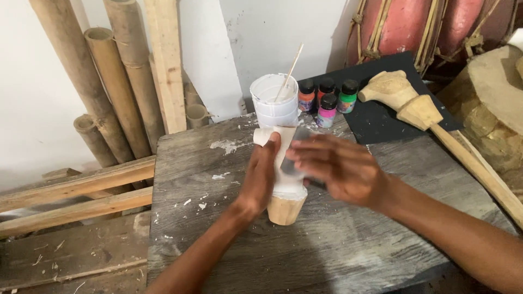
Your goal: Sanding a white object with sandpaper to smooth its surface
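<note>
My left hand [260, 177] grips a carved wooden piece [285, 207] that is coated white on its upper part and bare wood at the bottom end; it is held just above a grey wooden table [218, 239]. Against the white part, my right hand [338, 170] presses a small dark grey pad [289, 163], blurred by motion, which looks like sandpaper or a sponge.
A white cup of paint with a stick [274, 100] stands at the table's far edge, beside several small paint bottles [327, 100]. A carved wooden piece with a long handle [414, 109] lies at right on a black sheet. Bamboo poles [109, 71] lean at left; drums at the back right.
</note>
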